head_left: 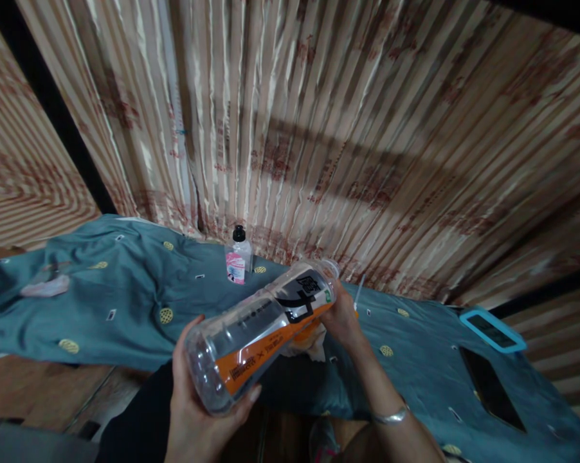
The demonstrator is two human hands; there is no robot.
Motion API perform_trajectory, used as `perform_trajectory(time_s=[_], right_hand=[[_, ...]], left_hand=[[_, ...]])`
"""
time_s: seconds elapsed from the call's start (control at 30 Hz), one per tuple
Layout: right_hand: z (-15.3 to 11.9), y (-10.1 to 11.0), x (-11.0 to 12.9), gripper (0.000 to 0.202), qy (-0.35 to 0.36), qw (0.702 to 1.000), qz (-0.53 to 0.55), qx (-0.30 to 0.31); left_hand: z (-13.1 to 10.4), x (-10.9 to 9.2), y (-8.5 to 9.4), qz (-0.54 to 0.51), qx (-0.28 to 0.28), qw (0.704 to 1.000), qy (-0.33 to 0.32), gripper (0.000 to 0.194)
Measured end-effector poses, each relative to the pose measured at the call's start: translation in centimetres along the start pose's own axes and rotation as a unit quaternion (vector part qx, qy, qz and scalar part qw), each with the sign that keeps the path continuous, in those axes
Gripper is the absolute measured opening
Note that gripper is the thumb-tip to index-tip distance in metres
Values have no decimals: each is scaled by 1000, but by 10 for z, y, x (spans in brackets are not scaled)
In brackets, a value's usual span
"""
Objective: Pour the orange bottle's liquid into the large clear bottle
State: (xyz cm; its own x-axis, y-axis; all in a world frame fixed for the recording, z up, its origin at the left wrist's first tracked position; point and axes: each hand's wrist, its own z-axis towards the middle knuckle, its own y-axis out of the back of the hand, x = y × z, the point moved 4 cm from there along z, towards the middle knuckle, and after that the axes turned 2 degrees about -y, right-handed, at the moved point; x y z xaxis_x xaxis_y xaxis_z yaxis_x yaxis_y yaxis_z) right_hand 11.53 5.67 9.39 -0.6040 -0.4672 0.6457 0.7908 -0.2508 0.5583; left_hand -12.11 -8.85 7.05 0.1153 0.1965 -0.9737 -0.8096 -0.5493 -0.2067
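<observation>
A large clear plastic bottle (258, 328) with an orange and black label lies tilted between my two hands, its neck toward the upper right. My left hand (198, 392) cups the base, thumb and fingers around it. Near the neck, my right hand (341, 315) grips the bottle from the right side; its fingers are partly hidden behind it. Under the bottle, partly covered, is a crumpled pale and orange wrapper or cloth (312, 344). Just past my right hand a thin white stick-like thing (360, 290) shows, its lower end hidden.
A green patterned cloth (140, 302) covers the surface. A small clear bottle with a black cap (239, 254) stands behind. To the right lie a blue-framed device (492, 331) and a dark phone-like slab (492, 386). A pale crumpled item (46, 285) lies left. Striped curtain (271, 128) hangs behind.
</observation>
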Motion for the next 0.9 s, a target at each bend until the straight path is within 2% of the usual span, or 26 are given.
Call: perform_trajectory(time_s=[0.1,0.4,0.53,0.9], right_hand=[[-1,-1,-2,40,4,1000,-7,-4],[-2,-1,-5,44,9,1000,-3,-12],[-1,-1,-2,39,4,1000,1,-10],[-2,-1,-4,43,4,1000,-8,-6]], left_hand=[[1,-1,1,-3,11,1000,10,107],[3,-1,3,21,27,999,-35,104],[0,-2,2,13,28,999,-28,102],[0,-5,3,15,23,999,-21,102]])
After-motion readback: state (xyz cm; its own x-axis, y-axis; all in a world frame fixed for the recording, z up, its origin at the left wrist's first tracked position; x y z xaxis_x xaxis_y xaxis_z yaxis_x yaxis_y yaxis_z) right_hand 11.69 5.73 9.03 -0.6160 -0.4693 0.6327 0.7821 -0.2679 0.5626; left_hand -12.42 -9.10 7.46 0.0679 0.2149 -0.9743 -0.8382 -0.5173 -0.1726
